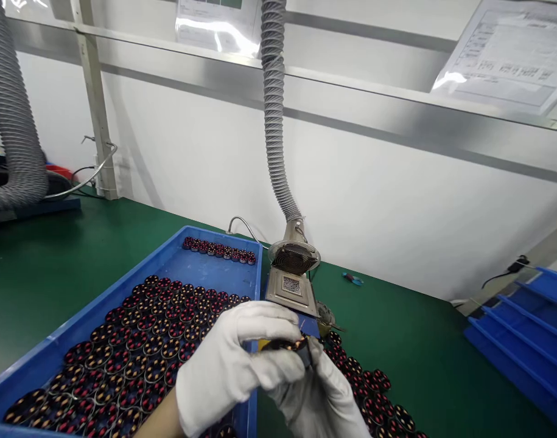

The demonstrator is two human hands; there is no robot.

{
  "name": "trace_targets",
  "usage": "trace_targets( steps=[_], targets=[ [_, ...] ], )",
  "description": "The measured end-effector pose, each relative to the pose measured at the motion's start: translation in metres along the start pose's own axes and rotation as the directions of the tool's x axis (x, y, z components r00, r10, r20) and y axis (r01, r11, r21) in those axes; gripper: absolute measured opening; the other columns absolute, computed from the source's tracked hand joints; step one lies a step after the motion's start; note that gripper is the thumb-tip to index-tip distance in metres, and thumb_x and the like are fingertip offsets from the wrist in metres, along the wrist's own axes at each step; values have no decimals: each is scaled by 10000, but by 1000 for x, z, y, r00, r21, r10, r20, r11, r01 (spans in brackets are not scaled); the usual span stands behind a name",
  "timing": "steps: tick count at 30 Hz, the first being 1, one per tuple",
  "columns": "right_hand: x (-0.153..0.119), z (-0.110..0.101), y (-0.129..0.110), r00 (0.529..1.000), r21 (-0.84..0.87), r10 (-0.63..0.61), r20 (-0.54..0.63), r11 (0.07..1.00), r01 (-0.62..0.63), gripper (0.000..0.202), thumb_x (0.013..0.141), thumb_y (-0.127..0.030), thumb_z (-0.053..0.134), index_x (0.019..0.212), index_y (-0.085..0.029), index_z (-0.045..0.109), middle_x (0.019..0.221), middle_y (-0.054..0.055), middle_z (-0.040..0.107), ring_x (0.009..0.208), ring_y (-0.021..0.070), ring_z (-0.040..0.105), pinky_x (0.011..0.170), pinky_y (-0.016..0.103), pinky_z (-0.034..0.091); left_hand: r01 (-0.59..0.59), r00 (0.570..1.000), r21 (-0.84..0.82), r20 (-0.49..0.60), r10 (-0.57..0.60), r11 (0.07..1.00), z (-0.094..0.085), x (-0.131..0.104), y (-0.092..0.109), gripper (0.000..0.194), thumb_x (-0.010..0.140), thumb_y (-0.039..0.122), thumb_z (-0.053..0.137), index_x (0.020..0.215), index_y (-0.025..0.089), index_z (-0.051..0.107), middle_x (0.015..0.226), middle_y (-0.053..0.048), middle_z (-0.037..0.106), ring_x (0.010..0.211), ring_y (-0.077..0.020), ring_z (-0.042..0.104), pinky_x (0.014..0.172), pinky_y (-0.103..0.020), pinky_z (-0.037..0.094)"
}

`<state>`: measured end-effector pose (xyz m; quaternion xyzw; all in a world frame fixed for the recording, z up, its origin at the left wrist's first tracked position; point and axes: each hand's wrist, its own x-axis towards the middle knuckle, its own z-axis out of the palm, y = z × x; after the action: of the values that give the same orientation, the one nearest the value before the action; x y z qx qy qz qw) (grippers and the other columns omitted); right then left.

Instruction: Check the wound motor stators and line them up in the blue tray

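Note:
In white gloves, my two hands meet at the lower middle of the head view. My left hand grips a small motor stator, a round black part with copper windings, between thumb and fingers. On its other side, the fingers of my right hand close on the same stator, which is partly hidden by the gloves. Left of my hands lies a blue tray filled with rows of similar stators, their windings copper and red. More stators lie loose on the green table to the right.
Behind my hands stands a metal box with a square opening, under an exhaust hood on a grey flexible duct. Small blue-handled cutters lie on the green table. Stacked blue trays stand at the right.

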<state>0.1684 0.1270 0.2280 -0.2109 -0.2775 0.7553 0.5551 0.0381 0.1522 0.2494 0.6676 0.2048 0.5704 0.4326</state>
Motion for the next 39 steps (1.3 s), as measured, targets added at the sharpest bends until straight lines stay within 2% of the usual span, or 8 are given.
trace_targets(
  steps=[7,12,18,23,27,29,35,39],
  targets=[
    [-5,10,-10,993,19,84,77,996,-86,275,631,-330,794,860,-192,731,812,46,752,683,131,696,653,199,548,128,942,-228,-277,-190,965,-4,-2,4,110,689,175,618,667,227,712,785,-7,720,779,-172,656,714,-212,516],
    [-7,4,-10,999,15,17,32,1000,-18,217,627,-283,799,823,-228,725,850,12,750,694,122,690,640,206,561,337,941,-33,-25,-338,941,-8,0,18,155,578,125,619,674,193,719,868,-52,702,815,-205,640,704,-238,506],
    [4,-13,-4,968,-210,-244,-57,951,227,345,527,-350,841,832,-245,719,792,20,742,654,169,680,616,274,566,20,990,-62,-141,-29,998,1,-7,19,208,644,78,574,660,228,716,751,-11,686,819,-174,619,824,-237,472],
    [7,-17,13,708,-595,-705,-41,587,549,349,647,-331,772,963,-257,644,930,54,722,740,178,686,577,246,556,50,937,-149,-336,-98,988,-3,-9,22,115,670,168,678,687,274,718,836,19,699,895,-162,620,805,-189,480],
    [7,-7,31,302,-803,-910,284,-53,594,282,702,-107,696,929,-256,621,1061,51,640,918,187,652,705,278,565,346,926,-325,-34,-376,880,4,-2,16,311,678,204,701,984,255,686,1003,-26,692,907,-182,632,777,-217,506],
    [8,-3,36,192,-806,-886,423,-271,526,368,688,-3,655,949,-260,622,1030,38,634,901,169,649,706,258,562,351,925,-400,5,-381,847,12,-1,9,199,741,265,669,932,225,705,951,-43,705,865,-180,641,761,-220,511],
    [9,0,34,137,-804,-934,331,-203,560,377,660,19,666,936,-227,594,1060,25,584,910,134,640,716,209,556,27,892,-551,-363,-270,834,17,-3,-6,39,682,264,709,700,231,718,827,-6,718,843,-177,648,817,-213,498],
    [7,-5,31,163,-806,-934,318,-176,565,314,690,-48,664,938,-215,569,1093,46,593,980,177,627,775,284,554,278,877,-455,-239,-417,846,12,1,7,258,569,176,740,826,205,726,798,-30,707,783,-174,642,704,-188,511]
  ],
)
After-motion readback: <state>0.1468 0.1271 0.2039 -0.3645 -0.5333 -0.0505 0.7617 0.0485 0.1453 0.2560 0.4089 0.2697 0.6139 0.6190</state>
